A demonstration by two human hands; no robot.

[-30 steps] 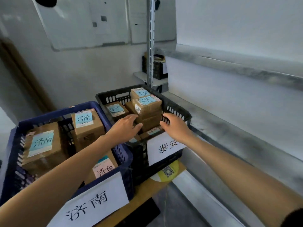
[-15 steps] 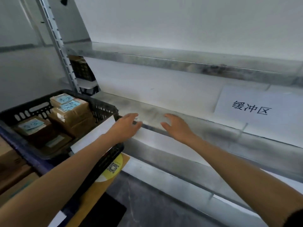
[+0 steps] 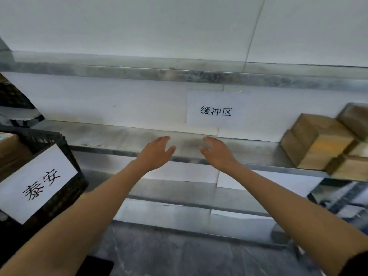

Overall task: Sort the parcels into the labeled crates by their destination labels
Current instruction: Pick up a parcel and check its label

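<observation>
Grip released on both sides: left hand (image 3: pixel 157 151) and right hand (image 3: pixel 217 151) stretched forward with fingers loosely spread, holding nothing. Hovering side by side, slightly apart, in front of the middle stretch of a metal shelf (image 3: pixel 119 136). Behind, on the wall just above the right hand, a white paper sign (image 3: pixel 216 110) with three black characters. Far right on the same shelf, well apart from both hands, a stack of brown cardboard parcels (image 3: pixel 316 140), labels not visible. At the left edge, a black crate (image 3: pixel 45 136) with a handwritten paper label (image 3: pixel 39 182) on its front and a brown parcel (image 3: pixel 8 144) inside.
</observation>
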